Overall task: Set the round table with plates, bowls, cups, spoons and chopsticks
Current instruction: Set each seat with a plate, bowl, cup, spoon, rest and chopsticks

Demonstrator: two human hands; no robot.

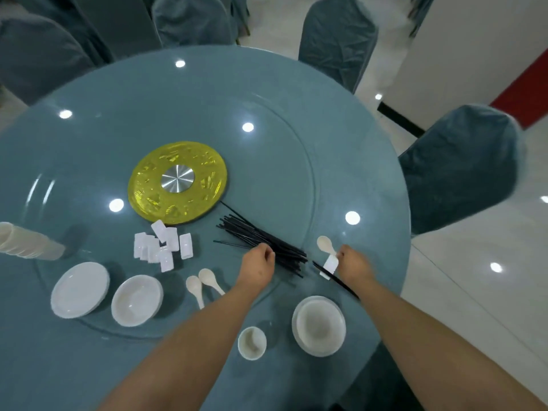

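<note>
My left hand (257, 268) curls its fingers onto the near end of a loose pile of black chopsticks (255, 235) on the glass turntable. My right hand (354, 266) pinches the handle of a white spoon (324, 243) above a white rest (331, 266). A black chopstick pair (341, 283) lies across that rest. In front of me a bowl (321, 324) sits on a plate (294, 326), with a small cup (252, 343) to its left.
On the turntable lie a plate stack (80, 289), a bowl stack (137, 301), two spoons (198, 287), several white rests (162, 246) and a lying cup stack (28, 241). A yellow hub (177, 183) marks the centre. Covered chairs (458, 170) ring the table.
</note>
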